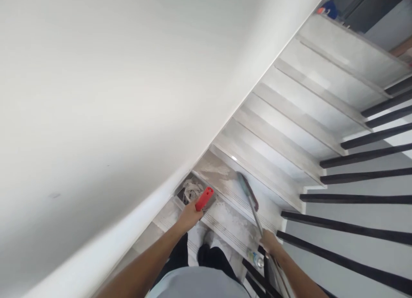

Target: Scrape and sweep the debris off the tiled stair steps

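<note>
My left hand (189, 215) grips the red handle (204, 198) of a dark dustpan (189, 190), which rests on a stair tread against the white wall and holds pale dust and debris. My right hand (269, 241) is closed around the metal shaft of a broom (254, 210). The broom's head (247, 190) touches the dusty tread one step down, to the right of the dustpan. My dark trousers and shoes show below, on the step nearest me.
Grey tiled stairs (289, 117) descend toward the upper right. A white wall (112, 96) bounds them on the left, black railing bars (363, 199) on the right. A small bottle-like item (257, 260) sits by the step edge near my right hand.
</note>
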`<state>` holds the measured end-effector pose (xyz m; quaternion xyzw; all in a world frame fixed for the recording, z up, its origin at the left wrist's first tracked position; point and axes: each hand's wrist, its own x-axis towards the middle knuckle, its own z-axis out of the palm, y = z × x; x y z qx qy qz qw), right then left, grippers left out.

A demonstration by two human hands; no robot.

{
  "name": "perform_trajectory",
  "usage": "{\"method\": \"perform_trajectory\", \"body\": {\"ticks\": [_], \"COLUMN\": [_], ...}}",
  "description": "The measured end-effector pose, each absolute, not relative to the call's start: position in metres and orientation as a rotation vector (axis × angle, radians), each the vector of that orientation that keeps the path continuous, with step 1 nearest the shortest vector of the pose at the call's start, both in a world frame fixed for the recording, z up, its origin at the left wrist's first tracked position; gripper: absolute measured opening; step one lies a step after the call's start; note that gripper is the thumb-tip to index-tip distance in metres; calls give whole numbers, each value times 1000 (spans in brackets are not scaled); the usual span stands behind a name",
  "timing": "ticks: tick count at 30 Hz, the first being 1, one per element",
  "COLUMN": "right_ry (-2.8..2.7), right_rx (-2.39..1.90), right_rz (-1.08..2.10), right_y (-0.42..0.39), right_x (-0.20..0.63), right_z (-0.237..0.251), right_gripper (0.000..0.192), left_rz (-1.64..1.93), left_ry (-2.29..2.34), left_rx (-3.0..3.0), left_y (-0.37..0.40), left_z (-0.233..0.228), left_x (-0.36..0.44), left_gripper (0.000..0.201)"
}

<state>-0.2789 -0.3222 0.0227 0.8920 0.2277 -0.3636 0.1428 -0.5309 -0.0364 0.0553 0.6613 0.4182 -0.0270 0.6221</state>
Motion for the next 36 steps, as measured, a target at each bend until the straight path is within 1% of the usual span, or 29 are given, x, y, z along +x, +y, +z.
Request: {"method": "perform_trajectory", "body": {"ticks": [3,6,8,10,15,17,20,22,24,26,29,30,34,36], "right_ry": [749,828,827,776,711,747,831,823,783,744,782,828,853,790], "right_rx": [2470,2500,2553,2573,2465,2429,2450,2481,2477,2447,2401,2381,2380,2429], "right_rz": [-1061,-1128,-1143,-1107,-1087,-1134,-1193,-1177,-1110,-1045,-1076,-1094,-1061,-1024], "right_y": [-294,-319,-343,-350,-291,-277,-281,-280,-259,-226,-191,-190,-203,-191], "right_x": [-283,-273,-264,-256,-267,-276,-278,-274,-270,-272,-281,-284,-293,-298], "right_z": [29,54,67,69,42,41,55,65,65,59,52,53,64,62], "right_gripper": [32,41,51,57,47,51,62,65,62,54,44,45,61,55], "left_rz": [-51,-38,-51,-78,-124,-142,-134,-107,-85,-75,-65,-69,-98,-87], "left_ry": [981,1032,1083,1127,1201,1197,1146,1101,1068,1051,1036,1040,1063,1047], "left_rx": [1544,1588,1583,1570,1526,1550,1590,1575,1532,1486,1473,1478,1491,1512], "left_y": [-37,-37,-37,-37,-37,-35,-30,-28,-27,-26,-25,-24,-22,-21], "left_z": [49,50,53,55,57,57,55,52,46,41,35,34,28,26], "left_x": [-525,-521,-521,-522,-518,-516,-516,-520,-527,-533,-538,-538,-538,-539], "left_gripper": [53,51,56,59,56,58,61,56,48,41,33,32,35,36]}}
